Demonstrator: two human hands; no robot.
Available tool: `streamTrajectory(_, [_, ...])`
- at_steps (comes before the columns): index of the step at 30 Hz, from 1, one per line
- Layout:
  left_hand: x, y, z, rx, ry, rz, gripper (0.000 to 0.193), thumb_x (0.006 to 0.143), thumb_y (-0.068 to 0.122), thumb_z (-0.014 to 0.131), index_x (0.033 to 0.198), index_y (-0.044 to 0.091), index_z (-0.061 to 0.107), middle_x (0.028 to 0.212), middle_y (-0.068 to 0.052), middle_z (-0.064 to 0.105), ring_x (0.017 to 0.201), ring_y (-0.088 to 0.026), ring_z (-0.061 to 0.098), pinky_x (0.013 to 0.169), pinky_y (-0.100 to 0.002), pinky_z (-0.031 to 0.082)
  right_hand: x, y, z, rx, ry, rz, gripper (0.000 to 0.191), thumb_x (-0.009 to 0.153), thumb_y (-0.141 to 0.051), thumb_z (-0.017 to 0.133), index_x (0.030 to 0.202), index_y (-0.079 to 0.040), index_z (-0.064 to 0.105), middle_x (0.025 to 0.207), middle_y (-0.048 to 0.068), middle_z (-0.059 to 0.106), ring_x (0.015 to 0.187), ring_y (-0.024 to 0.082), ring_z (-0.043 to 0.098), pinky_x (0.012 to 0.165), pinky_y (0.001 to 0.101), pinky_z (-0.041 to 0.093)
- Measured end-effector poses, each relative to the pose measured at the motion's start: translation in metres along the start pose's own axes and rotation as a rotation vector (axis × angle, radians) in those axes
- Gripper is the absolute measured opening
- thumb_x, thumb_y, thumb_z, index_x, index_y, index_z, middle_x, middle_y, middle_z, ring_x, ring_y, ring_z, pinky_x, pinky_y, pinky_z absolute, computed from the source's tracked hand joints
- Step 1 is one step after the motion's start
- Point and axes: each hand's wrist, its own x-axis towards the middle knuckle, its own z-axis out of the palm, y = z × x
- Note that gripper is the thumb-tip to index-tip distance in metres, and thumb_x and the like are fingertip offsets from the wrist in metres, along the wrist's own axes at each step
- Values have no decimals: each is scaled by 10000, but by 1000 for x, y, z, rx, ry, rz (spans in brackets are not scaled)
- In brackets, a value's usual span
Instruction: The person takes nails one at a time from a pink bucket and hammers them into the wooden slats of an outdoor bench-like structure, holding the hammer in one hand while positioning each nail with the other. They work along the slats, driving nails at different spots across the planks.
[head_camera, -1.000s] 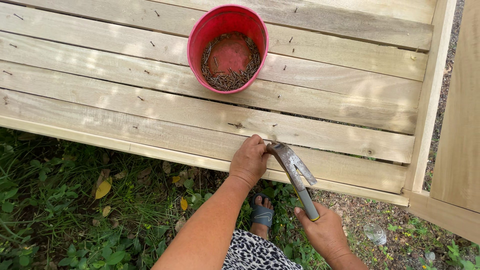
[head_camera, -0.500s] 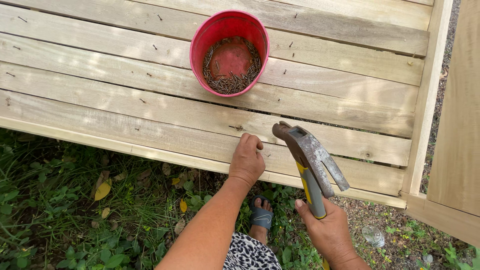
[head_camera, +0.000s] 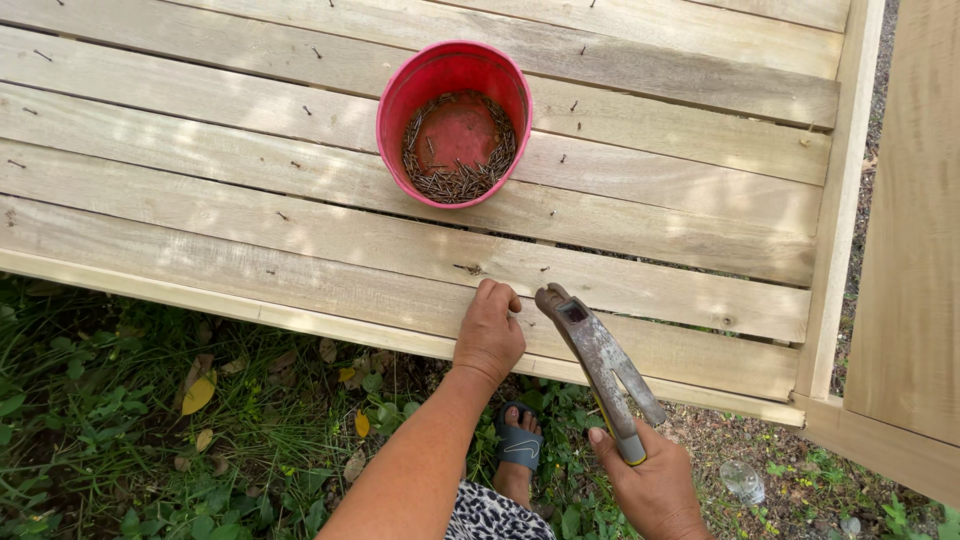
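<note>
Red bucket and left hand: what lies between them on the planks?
Head view: only bare planks with small nails between red bucket and left hand.

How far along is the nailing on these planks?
Done: the upper planks already carry scattered nails. In hand: the left hand rests on the near plank, the right hand holds the hammer raised beside it. Left: unclear, but the red bucket holds many nails.
</note>
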Motion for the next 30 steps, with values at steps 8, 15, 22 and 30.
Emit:
streamTrajectory(8, [3,3,-1,-2,-2,-20,162,819,-75,575,927,46,563,1062,-129,544,928,-341,618,788,-428,543,17,-4,1,-202,-133,104,376,862,-424,732,1053,-104,781,782,167,787,765,302,778,809,420,591])
streamTrajectory(15, [1,1,-5,-99,74,-16,162,843,-60,550,953,55,575,1016,-126,562,905,-333,632,808,-430,547,10,6,5,-64,-35,40,351,873,-425,734,1061,-132,778,731,167,774,726,293,768,767,429,600])
streamTrajectory(22, [34,23,-62,24,406,405,183,833,-41,603,970,79,583,985,-108,588,947,-351,608,804,-460,516,23,8,9,-137,-153,77,371,862,-410,772,966,-54,780,722,120,749,716,224,733,765,370,573])
streamTrajectory(30, [95,45,-93,67,402,419,151,923,-1,626,1025,110,633,1043,-89,641,1000,-334,646,865,-462,538,38,-21,7,179,25,-13,394,856,-369,764,905,23,763,673,144,704,650,225,621,672,418,544])
